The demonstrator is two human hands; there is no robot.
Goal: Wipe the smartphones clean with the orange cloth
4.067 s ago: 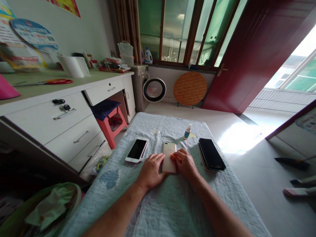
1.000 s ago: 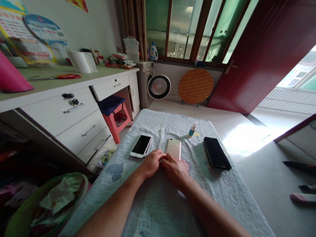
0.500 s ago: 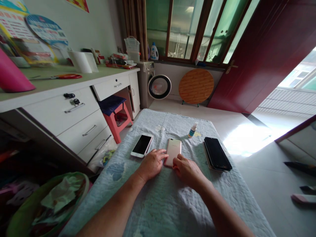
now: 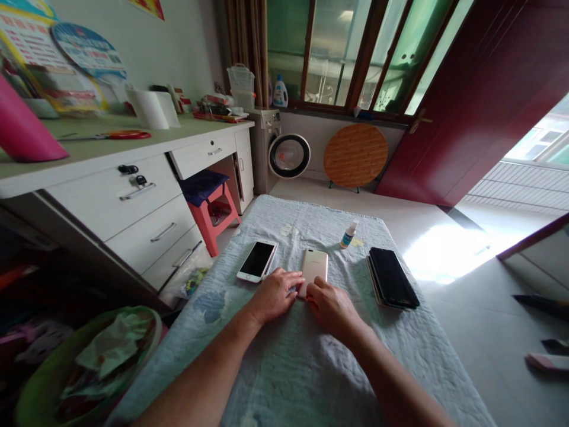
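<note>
A pale gold phone (image 4: 316,265) lies back side up on the quilted blue cloth (image 4: 284,379). My left hand (image 4: 276,295) rests at its left edge, fingers apart, fingertips touching the phone. My right hand (image 4: 331,303) is closed over the phone's lower end, fingers curled; what they pinch, if anything, is hidden. Left of my left hand lies a white phone with a dark screen (image 4: 258,261), on top of another thin item. A black phone (image 4: 393,277) sits stacked on something pale at the right. Behind the gold phone stands a small spray bottle (image 4: 348,235).
A white desk (image 4: 146,207) with drawers runs along the left, a pink stool (image 4: 212,222) beside it. At lower left is a green bin (image 4: 155,332) with crumpled material. Beyond the cloth are a washing machine (image 4: 265,121), a round wooden board (image 4: 355,155) and a red door (image 4: 462,101).
My right hand has shifted slightly left along the gold phone's lower end. My left hand remains at the phone's left side. The view has moved a little.
</note>
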